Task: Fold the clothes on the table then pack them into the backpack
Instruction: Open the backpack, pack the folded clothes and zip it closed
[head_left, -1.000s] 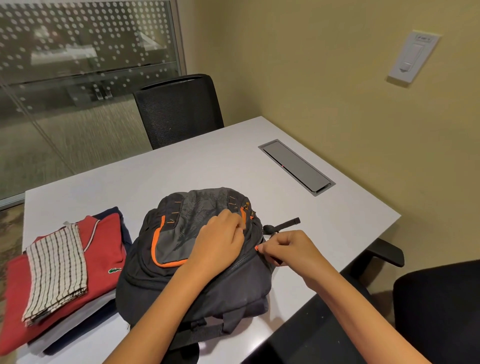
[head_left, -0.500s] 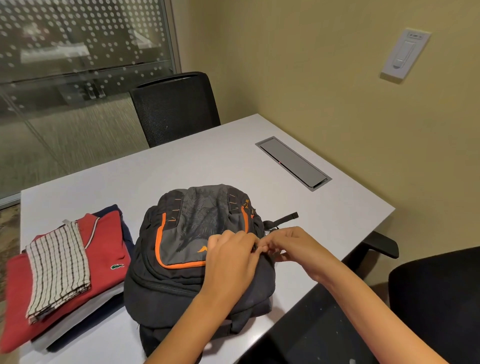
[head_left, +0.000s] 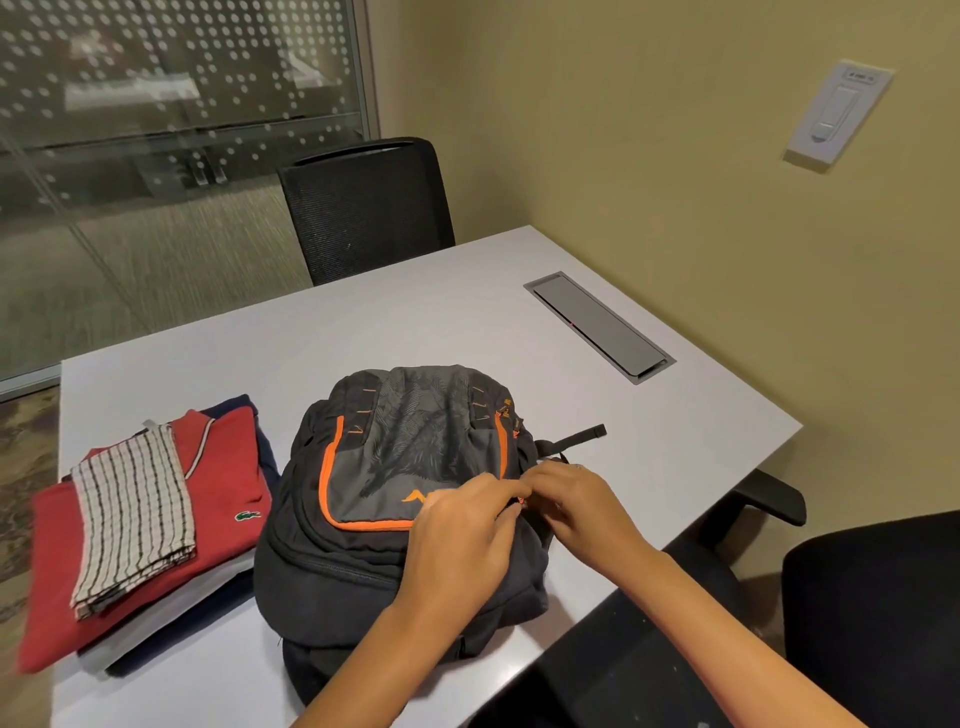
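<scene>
Red polo and striped cloth lie folded in a stack on the worktop, left of the backpack. None is packed yet. My left hand and right hand pinch at its zipper, I judge, to open it.

head view | looks forward-down | close over table near edge

I see the backpack on the desk, the clothes stack just left of it, a chair behind the desk.
</scene>
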